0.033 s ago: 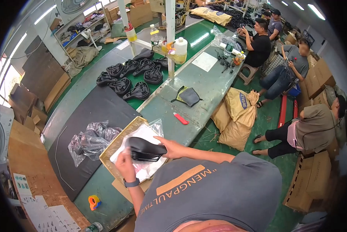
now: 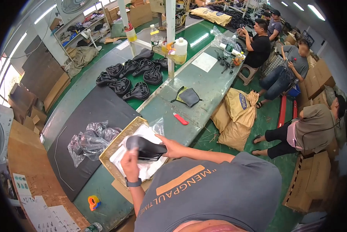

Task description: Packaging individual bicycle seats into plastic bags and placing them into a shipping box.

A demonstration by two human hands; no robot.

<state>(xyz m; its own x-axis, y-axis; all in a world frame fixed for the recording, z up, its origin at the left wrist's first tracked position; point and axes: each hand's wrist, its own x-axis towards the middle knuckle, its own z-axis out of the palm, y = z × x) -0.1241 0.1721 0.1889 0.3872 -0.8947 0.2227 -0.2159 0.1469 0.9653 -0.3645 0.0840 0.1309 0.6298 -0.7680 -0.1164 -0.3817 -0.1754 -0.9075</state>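
Observation:
My right hand (image 2: 172, 148) is closed round the narrow end of a glossy black bicycle saddle (image 2: 149, 149). At the saddle's wide end is my left hand (image 2: 130, 167), with a dark band on its wrist. Its fingers are smeared by motion beside a pale blur, so whether they hold anything does not show. The saddle is held over a shallow yellowish-brown box (image 2: 108, 165) lined with white sheets (image 2: 145, 170). Clear plastic (image 2: 157, 125) sticks out at the box's far corner.
Left of the box, plastic-wrapped dark items (image 2: 92, 140) lie on a black mat (image 2: 94, 104). Several black saddle bases (image 2: 137, 91) rest farther back. A red cutter (image 2: 181, 119), a grey pouch-like cloth (image 2: 189, 96) and a tape roll (image 2: 94, 202) lie on the bench. A post (image 2: 171, 42) rises behind.
My left hand has shifted slightly to the right along the saddle's wide end. The saddle has tilted a little, while my right hand keeps its hold.

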